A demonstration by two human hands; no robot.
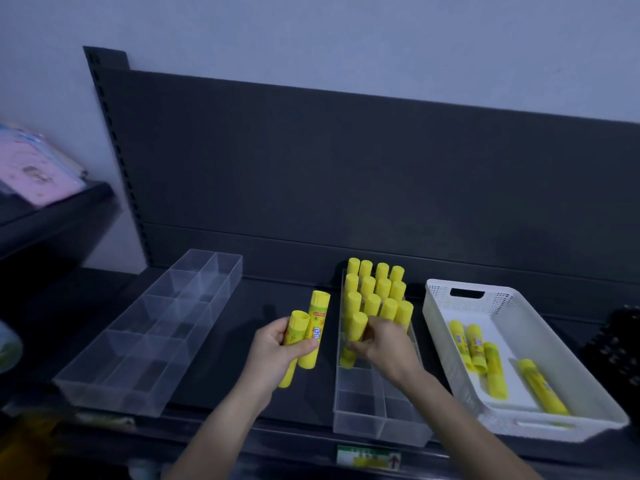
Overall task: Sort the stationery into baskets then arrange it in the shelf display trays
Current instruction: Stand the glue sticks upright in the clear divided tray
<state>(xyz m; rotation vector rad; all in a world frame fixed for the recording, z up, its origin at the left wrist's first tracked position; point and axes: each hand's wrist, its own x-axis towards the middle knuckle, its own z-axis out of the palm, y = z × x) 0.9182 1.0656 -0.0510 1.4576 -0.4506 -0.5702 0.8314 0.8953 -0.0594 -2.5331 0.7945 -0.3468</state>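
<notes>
While the upper left of the frame shows only a blurred pink packet point(38, 174) on a side ledge, the job itself sits lower down on the dark shelf point(242, 341).

Lower left: a long clear plastic tray w/ divided compartments point(104, 375), nothing in it.

Centre-left: left hand point(277, 348) is curled round two yellow plastic glue sticks point(313, 327), caps up, held above the shelf btwn the two trays.

Just right of centre: right hand point(384, 344) grips a single yellow glue stick point(355, 332) round its lower half. The stick leans, base down in a cell of the narrow clear divided tray point(360, 410). Behind it, a block of upright yellow glue sticks point(377, 289) fills the back cells. The cells nearest the lower edge of the frame hold nothing yet.

Right: white perforated plastic basket point(519, 306) w/ several loose glue sticks point(495, 372) lying flat.

Far right edge: a black item point(620, 344), too dark to ID.

Step in hand, prob.: seating the gripped stick upright. To do it well:
- Get the base square into the cell and straighten it to match its neighbours.
- Release only once it stands w/o leaning on the next row.
- Knuckles are v. close to the standing block, so keep the movement small. A nudge could topple a row.
- Next, feed the left hand's pair in one at a time before reaching for the basket.
</notes>
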